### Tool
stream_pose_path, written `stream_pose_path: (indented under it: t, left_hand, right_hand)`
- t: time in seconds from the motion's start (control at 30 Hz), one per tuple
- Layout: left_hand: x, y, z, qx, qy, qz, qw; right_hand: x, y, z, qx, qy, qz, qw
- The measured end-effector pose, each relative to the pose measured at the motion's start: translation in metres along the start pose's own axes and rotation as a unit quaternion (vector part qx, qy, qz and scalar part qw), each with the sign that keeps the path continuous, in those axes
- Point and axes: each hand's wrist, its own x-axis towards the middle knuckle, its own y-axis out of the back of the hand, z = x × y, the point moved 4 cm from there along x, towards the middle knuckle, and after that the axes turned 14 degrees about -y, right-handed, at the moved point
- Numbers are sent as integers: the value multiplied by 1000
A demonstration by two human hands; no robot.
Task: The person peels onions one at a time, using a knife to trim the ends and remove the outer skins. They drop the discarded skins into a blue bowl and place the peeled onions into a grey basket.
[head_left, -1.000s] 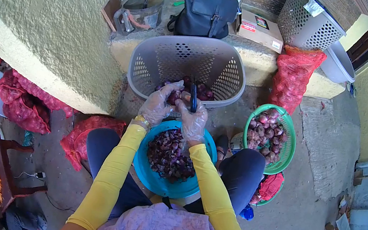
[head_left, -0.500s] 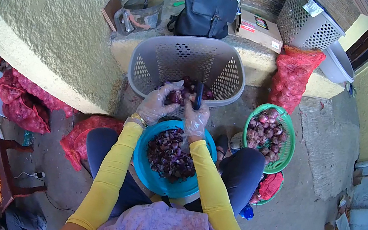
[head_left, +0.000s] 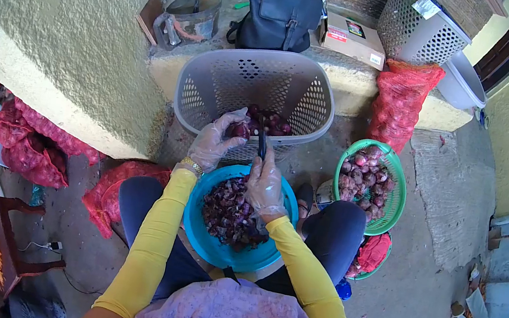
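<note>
My left hand (head_left: 211,143), in a clear plastic glove, holds a dark red onion (head_left: 239,130) over the near rim of the grey perforated basket (head_left: 186,108). A knife with a black handle (head_left: 262,141) is in my gloved right hand (head_left: 265,184), just right of the onion and apart from it. More red onions (head_left: 282,125) lie at the bottom of the basket. Beneath my hands, between my knees, a blue basin (head_left: 192,226) holds purple onion peelings (head_left: 229,215).
To the right stand a green basket (head_left: 397,211) of onions and a red mesh sack (head_left: 403,106). Behind, a black backpack (head_left: 281,17) and a cardboard box (head_left: 353,40) sit on a ledge. More red sacks (head_left: 36,151) and a small wooden table (head_left: 17,248) are at left.
My right hand has moved back toward me and down with the knife, away from the onion. The left hand still holds the onion, and the whole view has shifted slightly.
</note>
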Motion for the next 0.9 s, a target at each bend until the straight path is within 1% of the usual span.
stream_pose_path:
  t: [0.07, 0.13, 0.17, 0.23, 0.27, 0.33, 0.37, 0.43, 0.5, 0.57, 0.7, 0.77, 0.9]
  left_hand:
    - [0, -1, 5, 11, -6, 2, 1000]
    - [2, -3, 26, 57, -22, 11, 998]
    - [2, -3, 27, 56, -23, 10, 998]
    - [1, -1, 27, 100, -23, 18, 995]
    - [0, -1, 26, 100, -23, 18, 995]
    - [0, 0, 23, 134, -43, 19, 990]
    - [-1, -1, 21, 133, -43, 18, 990]
    - [0, -3, 25, 144, -94, 26, 985]
    - [0, -3, 24, 149, -97, 28, 984]
    - [0, -3, 22, 152, -100, 28, 983]
    - [0, -2, 19, 165, -96, 33, 981]
    - [-1, -2, 16, 166, -94, 34, 981]
    - [0, -2, 18, 146, -104, 39, 983]
  right_hand:
    - [2, 3, -9, -40, 28, 5, 999]
    - [3, 2, -5, -40, 35, 6, 999]
    - [4, 3, -4, -40, 43, 6, 998]
    - [4, 5, -6, -54, 28, -6, 998]
    - [3, 5, -7, -66, 14, -18, 998]
    - [4, 5, -9, -67, 11, -25, 997]
    - [4, 5, -9, -70, 9, -32, 997]
    - [3, 4, -10, -82, 6, -34, 996]
    - [3, 2, -9, -96, 4, -37, 995]
    - [3, 1, -9, -86, 47, -20, 995]
    - [5, -1, -6, -93, 36, -23, 995]
    - [5, -2, -5, -123, 53, -17, 991]
    - [4, 3, -13, -122, 56, -23, 991]
